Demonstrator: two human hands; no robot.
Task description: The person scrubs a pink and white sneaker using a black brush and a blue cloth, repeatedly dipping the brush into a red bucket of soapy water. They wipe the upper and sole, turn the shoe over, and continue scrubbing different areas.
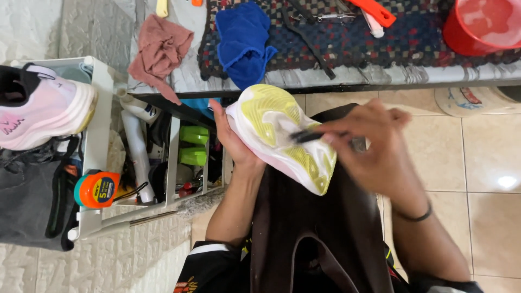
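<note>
We hold the shoe [279,135] sole-up over our lap, just near of the bench [380,76], our left hand [233,138] wrapped round its far-left edge. Our right hand [374,144], blurred, pinches a dark tool [306,135] whose tip touches the yellow tread. To do this well, we judge, brace the shoe firmly and work short strokes along the grooves.

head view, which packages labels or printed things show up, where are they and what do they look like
Tape measure: shelf edge at left, round, orange and teal with a yellow label.
White bottle: in the shelf rack, lying tilted.
Green bottles: in the rack, two stacked.
Pink shoe: top left, dark script mark.
</note>
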